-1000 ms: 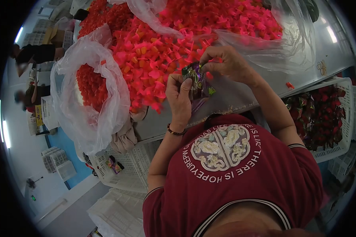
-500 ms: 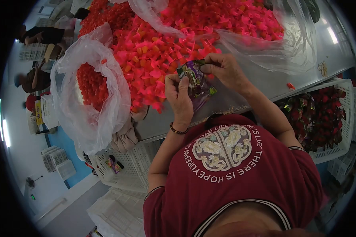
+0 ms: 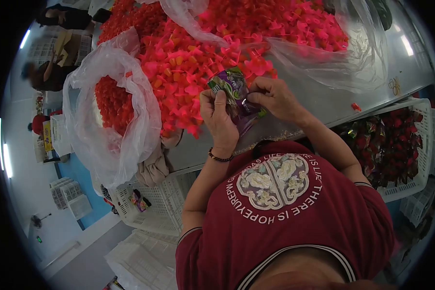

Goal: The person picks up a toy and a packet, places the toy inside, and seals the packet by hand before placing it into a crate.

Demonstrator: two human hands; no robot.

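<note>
A small printed plastic packet (image 3: pixel 234 93), purple and green with a clear lower part, is held above the near edge of the metal table. My left hand (image 3: pixel 218 113) grips its left side, thumb on the front and fingers behind. At the packet's right side, my right hand (image 3: pixel 274 99) is closed in a pinch on the plastic. Whether anything is inside the packet I cannot make out. Just beyond my hands spreads a big pile of pink and red plastic pieces (image 3: pixel 179 67), some with orange parts.
Left of the pile stands a clear plastic bag (image 3: pixel 147 104) of red pieces (image 3: pixel 113 104). A white crate (image 3: pixel 423 159) of dark red packets (image 3: pixel 386 145) is at my right. Another white crate (image 3: pixel 154 205) sits below left. One red piece (image 3: pixel 355 107) lies on the metal table (image 3: pixel 324 99). Co-workers are far left.
My right hand has come down along the packet's right side, uncovering its top corner. The packet now faces the camera more fully. Co-workers at far left have shifted.
</note>
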